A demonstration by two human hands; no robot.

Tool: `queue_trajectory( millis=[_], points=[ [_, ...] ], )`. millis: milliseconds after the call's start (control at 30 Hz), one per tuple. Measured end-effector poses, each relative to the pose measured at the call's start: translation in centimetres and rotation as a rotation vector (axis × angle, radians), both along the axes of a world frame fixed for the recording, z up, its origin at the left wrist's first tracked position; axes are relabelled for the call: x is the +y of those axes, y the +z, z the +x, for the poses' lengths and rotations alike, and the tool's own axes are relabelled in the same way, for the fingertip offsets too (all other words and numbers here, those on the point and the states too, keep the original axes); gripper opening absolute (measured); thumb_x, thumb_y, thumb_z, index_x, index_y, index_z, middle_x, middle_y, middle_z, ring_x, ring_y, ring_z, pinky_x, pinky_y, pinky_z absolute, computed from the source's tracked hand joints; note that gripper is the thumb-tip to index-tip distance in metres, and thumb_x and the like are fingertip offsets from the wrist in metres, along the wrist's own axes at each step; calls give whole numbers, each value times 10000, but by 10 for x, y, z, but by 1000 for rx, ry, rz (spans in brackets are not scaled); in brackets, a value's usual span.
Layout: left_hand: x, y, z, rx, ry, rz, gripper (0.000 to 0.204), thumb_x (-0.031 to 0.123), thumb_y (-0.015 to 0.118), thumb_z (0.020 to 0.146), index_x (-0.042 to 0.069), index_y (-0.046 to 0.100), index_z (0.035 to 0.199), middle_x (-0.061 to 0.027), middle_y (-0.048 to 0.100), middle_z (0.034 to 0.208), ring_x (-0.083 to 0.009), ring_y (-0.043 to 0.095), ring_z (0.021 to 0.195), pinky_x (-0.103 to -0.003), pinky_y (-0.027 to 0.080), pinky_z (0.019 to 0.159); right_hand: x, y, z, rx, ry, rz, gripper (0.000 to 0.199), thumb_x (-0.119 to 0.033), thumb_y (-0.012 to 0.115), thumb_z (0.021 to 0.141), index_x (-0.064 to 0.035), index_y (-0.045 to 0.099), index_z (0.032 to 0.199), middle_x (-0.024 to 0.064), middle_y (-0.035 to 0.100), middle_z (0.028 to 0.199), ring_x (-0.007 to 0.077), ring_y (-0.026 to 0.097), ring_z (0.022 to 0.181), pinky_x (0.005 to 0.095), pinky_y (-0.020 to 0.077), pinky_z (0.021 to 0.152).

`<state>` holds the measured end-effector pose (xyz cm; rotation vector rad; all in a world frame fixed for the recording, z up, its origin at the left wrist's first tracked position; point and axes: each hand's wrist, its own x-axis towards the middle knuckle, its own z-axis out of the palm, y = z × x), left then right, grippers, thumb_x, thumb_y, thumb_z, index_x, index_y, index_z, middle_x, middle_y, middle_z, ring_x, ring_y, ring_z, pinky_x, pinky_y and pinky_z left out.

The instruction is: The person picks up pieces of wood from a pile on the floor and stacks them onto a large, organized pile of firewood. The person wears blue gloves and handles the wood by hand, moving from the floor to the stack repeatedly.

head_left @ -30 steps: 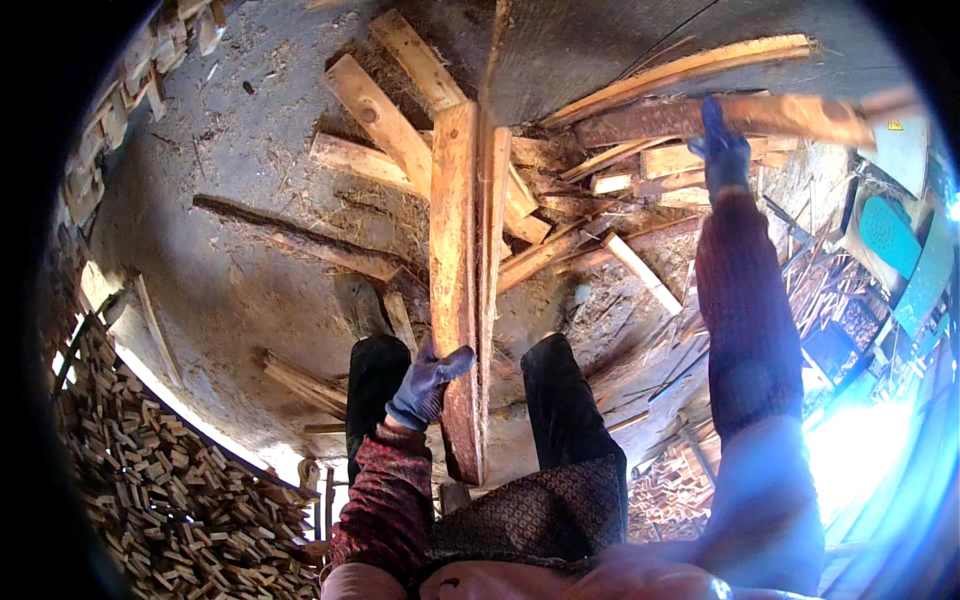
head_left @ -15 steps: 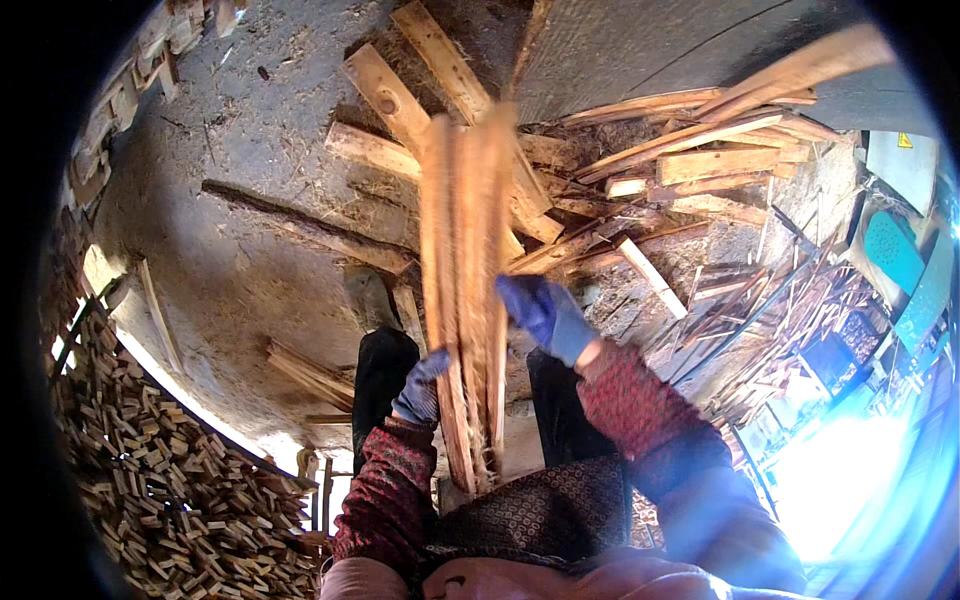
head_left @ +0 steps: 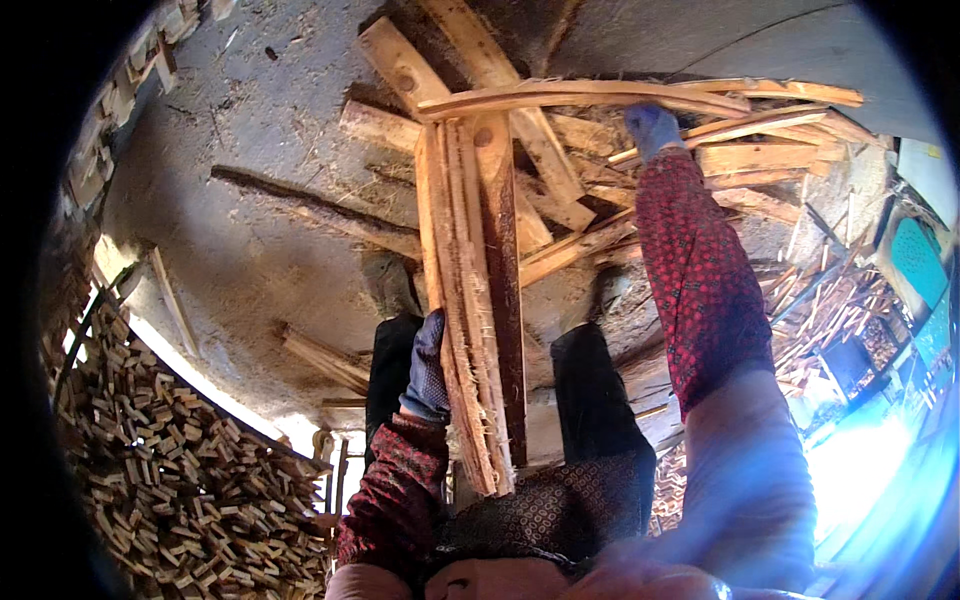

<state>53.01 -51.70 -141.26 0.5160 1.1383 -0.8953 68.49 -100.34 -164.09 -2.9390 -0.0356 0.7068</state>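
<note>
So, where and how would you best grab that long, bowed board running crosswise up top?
I'd grip the long board near its middle, from the person's side. It is narrow and runs sideways, so a central grip should balance it. Its near edge faces the right hand, while its left end overlaps the boards in the left hand.

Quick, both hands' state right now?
Left hand: closed, holding the bundle of boards by its left edge.
Right hand: at the long wooden strip; grip cannot be told.
</note>
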Motion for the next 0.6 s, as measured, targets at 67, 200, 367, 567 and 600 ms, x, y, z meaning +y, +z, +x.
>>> queue_trajectory(
  millis=[67,200,367,567,600],
  points=[
    [-1,8,10,-22,-73,98,527,452,625,965,64,605,1321,-77,703,1156,-224,690,990,-376,568,898,18,-9,-11,-80,-95,14,155,-283,665,918,-156,732,974,138,719,1011,358,684,976,460,560,879],
    [-12,-3,13,-3,-29,-40,550,454,609,969,61,586,1354,-100,698,1189,-242,687,1020,-380,560,922,-43,-38,-39,-321,-157,193,160,-237,624,924,-151,739,996,98,725,1017,283,693,984,423,561,862],
    [-8,1,12,22,234,-216,641,538,579,955,58,564,1381,-155,687,1210,-311,679,1045,-450,570,916,20,21,-4,-232,-314,431,241,-123,643,920,-112,686,1156,74,683,1193,289,647,1093,411,530,976],
    [5,3,10,11,260,-236,666,536,578,955,50,536,1408,-178,671,1244,-341,666,1087,-481,559,948,86,125,13,-263,-1645,1483,305,-119,651,928,-44,631,1224,111,648,1242,301,624,1134,460,503,1020],
    [7,4,11,13,250,-244,666,531,578,956,48,532,1411,-180,668,1249,-344,664,1094,-483,556,954,78,138,-5,-191,-1582,1717,305,-166,646,953,-22,638,1221,107,670,1192,286,635,1110,438,510,1001]
  ],
)
